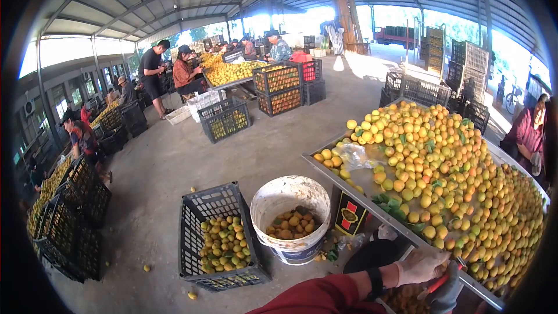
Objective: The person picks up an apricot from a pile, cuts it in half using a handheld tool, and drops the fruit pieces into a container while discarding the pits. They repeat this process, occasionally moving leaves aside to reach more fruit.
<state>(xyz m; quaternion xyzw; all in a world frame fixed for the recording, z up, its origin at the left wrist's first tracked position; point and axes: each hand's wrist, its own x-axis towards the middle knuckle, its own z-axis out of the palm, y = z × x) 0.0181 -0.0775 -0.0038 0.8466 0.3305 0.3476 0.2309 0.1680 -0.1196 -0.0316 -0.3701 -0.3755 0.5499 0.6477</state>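
Gloved left hand (422, 266) at 5 o'clock, its grip impossible to tell, gloved right hand (446, 292) beside it, closed on a red-handled tool (436, 284), yellow-orange fruit (442, 166) heaped on a metal-edged table (381, 214) at 3, white bucket (290, 251) at 6.

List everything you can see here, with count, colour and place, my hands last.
table: one, grey rim, right
fruit: countless, yellow-orange, heaped on table
plastic bag: one, clear, table's far left corner
bucket: one, white, holds fruit, beside table
near crate: one, black, holds fruit, left of bucket
carton: one, black-red, below table edge
background crates: many, mostly black, left, centre, right
people: several, varied clothing, mostly far left
truck: one, red, far back
red-handled tool: one, in right grip
left hand: one, pale, lower right
right hand: one, grey, beside it
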